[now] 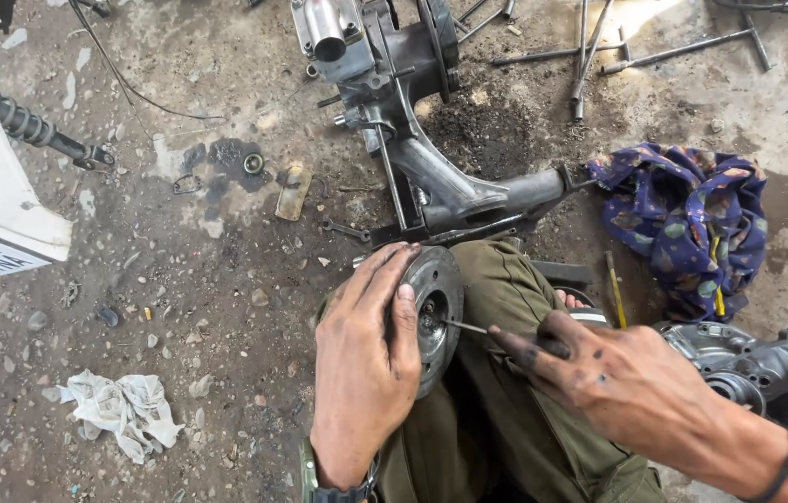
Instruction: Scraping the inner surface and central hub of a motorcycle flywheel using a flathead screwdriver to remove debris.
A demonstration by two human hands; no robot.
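On the person's knee, clad in olive trousers (506, 391), the left hand (366, 373) wraps its fingers around the rim of a round metal drum (433, 312) stood on edge. Just right, the right hand (627, 382) pinches a thin tool (465, 326), its tip in the drum's hub. Ahead, an engine casing (422, 121) crowds the floor; a blue patterned cloth (692, 224) and dark cover (767, 373) hem the right, while the left lies opener, bar a white rag (123, 410).

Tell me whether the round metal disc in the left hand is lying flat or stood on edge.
On edge. The left hand grips the round metal disc by its rim against the knee, hub facing sideways toward the thin tool in the right hand.
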